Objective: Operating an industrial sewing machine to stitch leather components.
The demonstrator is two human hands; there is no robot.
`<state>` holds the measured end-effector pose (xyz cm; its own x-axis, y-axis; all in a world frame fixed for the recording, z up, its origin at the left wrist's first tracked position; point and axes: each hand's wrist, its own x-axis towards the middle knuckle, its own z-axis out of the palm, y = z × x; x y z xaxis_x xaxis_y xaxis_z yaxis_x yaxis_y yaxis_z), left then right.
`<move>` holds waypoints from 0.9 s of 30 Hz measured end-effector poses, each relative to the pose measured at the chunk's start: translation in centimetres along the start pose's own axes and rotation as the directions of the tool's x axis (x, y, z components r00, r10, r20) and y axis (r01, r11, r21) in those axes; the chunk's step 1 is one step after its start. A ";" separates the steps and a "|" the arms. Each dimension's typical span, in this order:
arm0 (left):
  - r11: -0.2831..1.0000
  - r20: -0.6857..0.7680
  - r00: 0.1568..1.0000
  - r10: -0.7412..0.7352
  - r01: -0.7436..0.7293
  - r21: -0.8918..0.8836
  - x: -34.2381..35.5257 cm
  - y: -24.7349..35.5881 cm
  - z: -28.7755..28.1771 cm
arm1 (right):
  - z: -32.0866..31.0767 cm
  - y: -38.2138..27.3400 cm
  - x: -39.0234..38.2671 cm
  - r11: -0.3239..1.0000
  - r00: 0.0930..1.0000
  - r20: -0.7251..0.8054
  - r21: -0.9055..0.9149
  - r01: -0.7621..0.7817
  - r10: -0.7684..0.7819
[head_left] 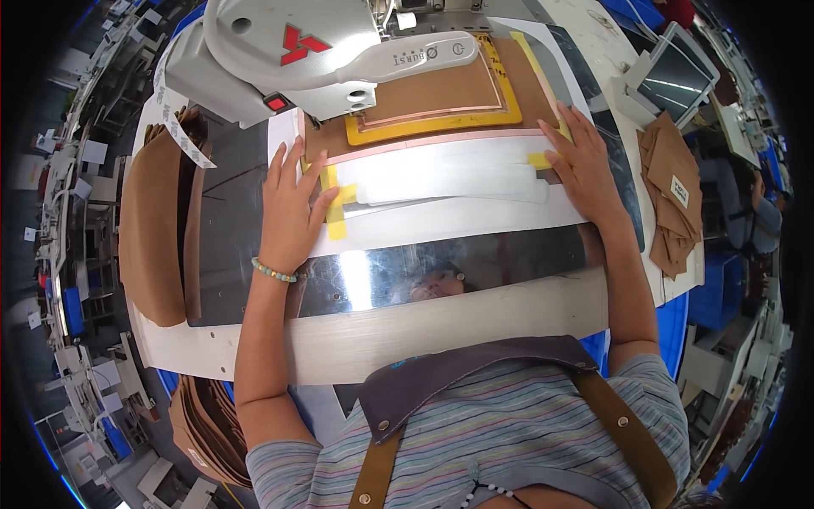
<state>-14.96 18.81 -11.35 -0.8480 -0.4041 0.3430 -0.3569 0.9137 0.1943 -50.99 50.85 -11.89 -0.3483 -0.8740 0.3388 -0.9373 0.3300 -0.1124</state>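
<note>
My left hand [291, 210], a beaded bracelet at its wrist, lies with fingers spread on the left side of a white sheet [475, 216]. Its fingertips are beside the corner of a brown fabric piece [536, 102]. At the fabric's right corner rests my right hand [587, 170], also flat and open, near a strip of yellow tape [540, 159]. A yellow frame [424, 130] lies on the fabric beneath the sewing machine head [288, 51], which hides its far left part. More yellow tape [337, 216] crosses the sheet by my left thumb.
A folded stack of brown fabric [153, 229] stands at the left of the shiny metal plate [390, 288]. Brown pieces [671, 195] lie in a pile at the right, below a tilted screen [674, 83]. Another brown bundle [203, 424] sits lower left, below the table edge.
</note>
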 end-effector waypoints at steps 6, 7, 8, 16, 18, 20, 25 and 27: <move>0.999 0.013 1.000 0.003 -0.004 0.043 0.1 0.2 -0.1 | 0.3 0.4 -0.3 1.000 1.000 0.019 -0.021 -0.003 0.003; 0.999 -0.019 1.000 0.006 -0.005 0.054 0.0 0.2 -0.1 | 0.2 0.4 -0.3 1.000 1.000 0.004 -0.018 0.024 -0.024; 0.998 0.007 1.000 0.001 -0.001 0.059 0.0 0.2 -0.1 | 0.2 0.3 -0.3 1.000 1.000 0.015 -0.018 0.000 0.001; 0.999 -0.014 1.000 0.009 -0.009 0.035 -0.2 -0.1 0.1 | 0.2 0.1 -0.2 1.000 1.000 0.006 -0.008 0.013 -0.013; 1.000 0.010 1.000 0.014 -0.015 0.010 -0.5 -0.4 -0.2 | 0.7 0.5 -0.2 0.996 0.999 -0.006 -0.075 0.051 -0.052; 0.997 -0.031 0.997 0.069 -0.070 -0.030 -0.1 -0.7 0.0 | 1.4 0.7 -0.4 0.992 0.992 -0.084 -0.093 0.085 -0.093; 0.994 0.007 0.995 0.100 -0.100 -0.032 0.1 -1.2 0.1 | 1.7 0.4 -0.5 0.999 0.995 -0.094 -0.032 0.029 -0.032; 0.996 0.057 0.995 0.085 -0.084 -0.004 -0.1 -1.5 0.1 | 0.2 1.1 -0.4 0.998 0.983 -0.185 -0.065 -0.012 0.000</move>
<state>-14.36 17.53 -11.78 -0.8961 -0.3223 0.3053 -0.2822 0.9444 0.1686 -51.90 51.46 -12.37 -0.3395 -0.7929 0.5060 -0.9301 0.3630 -0.0552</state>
